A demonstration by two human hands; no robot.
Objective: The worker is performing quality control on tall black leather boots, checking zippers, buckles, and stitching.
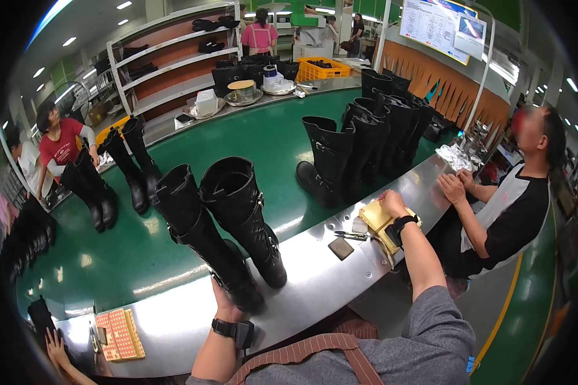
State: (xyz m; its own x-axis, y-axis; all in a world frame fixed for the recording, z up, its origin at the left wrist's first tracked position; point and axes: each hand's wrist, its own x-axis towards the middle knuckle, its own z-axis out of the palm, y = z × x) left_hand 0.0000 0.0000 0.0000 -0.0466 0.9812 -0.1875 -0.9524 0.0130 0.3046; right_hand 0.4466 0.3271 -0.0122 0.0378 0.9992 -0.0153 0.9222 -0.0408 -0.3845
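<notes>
Two tall black boots with buckled straps stand in front of me where the green surface meets the metal edge. My left hand (pixel 227 301) grips the nearer black boot (pixel 205 237) low by its heel; the boot hides most of the fingers. Beside it, the other black boot (pixel 244 218) leans slightly. Over to the right, my right hand (pixel 392 203) is closed at the far edge of a yellow folded cloth or pad (pixel 385 232). What its curled fingers hold, if anything, is hidden. Pens (pixel 351 235) and a small brown block (pixel 341 248) lie left of the pad.
Several black boots (pixel 327 154) stand at the right on the green table (pixel 141 256). A person (pixel 507 199) sits on my right. Across the table, a person in red (pixel 64 141) is near more boots. At lower left, another person's hand (pixel 56 350) is near a patterned pad (pixel 121 334).
</notes>
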